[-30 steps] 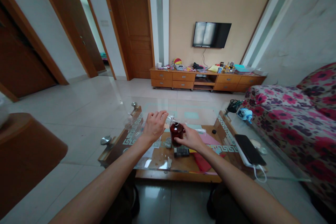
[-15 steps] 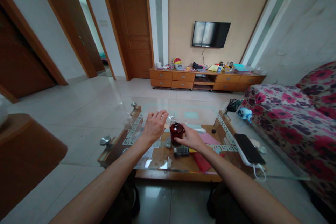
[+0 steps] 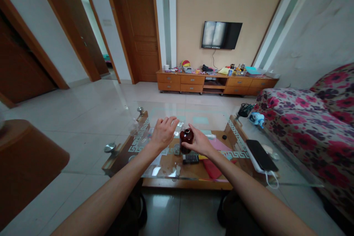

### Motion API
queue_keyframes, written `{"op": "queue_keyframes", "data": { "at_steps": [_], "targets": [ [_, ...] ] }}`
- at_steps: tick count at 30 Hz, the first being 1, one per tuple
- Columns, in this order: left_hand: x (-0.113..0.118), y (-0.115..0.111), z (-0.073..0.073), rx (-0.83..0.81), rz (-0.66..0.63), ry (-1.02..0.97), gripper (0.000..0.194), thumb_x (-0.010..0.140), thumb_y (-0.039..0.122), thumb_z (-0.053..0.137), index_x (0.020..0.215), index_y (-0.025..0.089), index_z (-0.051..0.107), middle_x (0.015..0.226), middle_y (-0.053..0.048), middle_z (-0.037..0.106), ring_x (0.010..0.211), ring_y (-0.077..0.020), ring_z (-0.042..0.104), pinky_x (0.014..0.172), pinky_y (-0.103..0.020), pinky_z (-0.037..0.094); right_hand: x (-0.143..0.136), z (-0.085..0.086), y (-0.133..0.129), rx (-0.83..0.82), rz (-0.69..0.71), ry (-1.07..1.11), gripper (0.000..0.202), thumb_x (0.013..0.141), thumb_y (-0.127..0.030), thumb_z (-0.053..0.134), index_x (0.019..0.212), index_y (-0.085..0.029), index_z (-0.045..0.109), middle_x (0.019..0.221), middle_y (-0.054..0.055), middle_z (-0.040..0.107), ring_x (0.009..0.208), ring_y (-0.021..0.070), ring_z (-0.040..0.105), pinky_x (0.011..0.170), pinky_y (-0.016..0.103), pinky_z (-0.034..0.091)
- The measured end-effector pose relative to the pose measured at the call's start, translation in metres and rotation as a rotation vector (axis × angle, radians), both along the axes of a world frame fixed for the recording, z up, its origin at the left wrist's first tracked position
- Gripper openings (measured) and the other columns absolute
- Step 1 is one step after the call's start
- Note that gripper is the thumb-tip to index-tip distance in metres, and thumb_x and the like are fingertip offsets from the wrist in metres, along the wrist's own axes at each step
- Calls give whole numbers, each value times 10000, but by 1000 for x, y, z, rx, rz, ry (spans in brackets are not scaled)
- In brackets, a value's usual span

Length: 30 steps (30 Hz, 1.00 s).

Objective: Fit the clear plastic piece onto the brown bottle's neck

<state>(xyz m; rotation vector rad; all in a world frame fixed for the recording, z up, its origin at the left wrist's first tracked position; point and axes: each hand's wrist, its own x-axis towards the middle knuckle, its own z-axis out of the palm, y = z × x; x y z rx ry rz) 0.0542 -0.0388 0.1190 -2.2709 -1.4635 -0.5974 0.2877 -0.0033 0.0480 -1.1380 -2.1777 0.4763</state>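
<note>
Right fingers (image 3: 193, 129): parted wide, thumb and fingers around the side of one brown bottle (image 3: 186, 138), over the glass worktop (image 3: 163, 172). Left fingers (image 3: 166, 119): half curled, left of the bottle; I cannot tell whether they hold anything. Below the right fingers, nearer the person: black box (image 3: 190, 159). Well right of them: phone (image 3: 261, 155).

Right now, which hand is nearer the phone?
Right. The right hand, on the bottle, is left of the phone; the left hand is farther left, past the bottle.
</note>
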Motion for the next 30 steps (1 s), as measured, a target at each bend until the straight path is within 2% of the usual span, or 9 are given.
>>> {"op": "queue_keyframes", "data": {
  "at_steps": [3,8,13,17,20,22,25,30],
  "targets": [
    [-2,2,-1,0,20,-4,487,878,85,625,1339,234,574,1427,-128,621,1228,-320,594,970,-480,414,-3,5,2,2,3,16,1087,782,-602,802,1659,-228,280,1489,163,590,1344,340,576,1132,503,444],
    [-4,6,-7,-5,119,-151,431,866,302,761,1249,220,582,1223,-120,699,1096,-317,651,966,-452,420,-7,4,3,-16,18,60,1039,816,-630,779,1649,-229,306,1430,144,641,1285,313,622,1100,471,472],
    [-6,6,-17,-94,202,-347,614,785,573,837,1209,225,561,1095,-95,726,1037,-319,692,882,-385,461,-6,-2,7,-19,21,100,954,830,-638,770,1612,-244,392,1444,146,635,1285,316,628,1088,478,487],
    [-16,11,-25,-191,242,-470,631,754,633,839,1166,243,564,1007,-68,732,927,-295,716,774,-344,454,-4,-4,9,-39,37,112,925,833,-655,767,1598,-264,424,1443,135,640,1290,323,625,1097,496,481],
    [-29,17,-33,-210,204,-548,601,737,646,844,1103,252,576,1023,-66,730,929,-286,706,780,-346,461,1,-3,14,-58,35,140,748,941,-643,644,1574,-286,465,1395,112,676,1251,296,651,1080,486,496],
    [-38,20,-39,-183,164,-571,581,722,643,854,1060,252,590,1059,-73,719,984,-290,685,830,-361,472,8,-2,20,-43,7,166,614,1016,-613,532,1534,-284,519,1378,100,690,1248,274,655,1091,472,491],
    [-52,22,-49,-144,114,-577,584,702,636,865,1058,243,619,1081,-79,696,1025,-291,651,891,-381,474,29,-2,36,17,-105,176,531,1056,-586,443,1426,-256,631,1394,104,686,1281,273,640,1125,464,467],
    [-75,26,-69,-235,88,-614,616,709,633,841,1126,228,641,1102,-80,690,911,-253,643,792,-345,478,75,-10,61,41,-280,91,459,1028,-530,498,1285,-219,717,1269,116,750,1126,274,715,1017,432,541]
  ]
}}
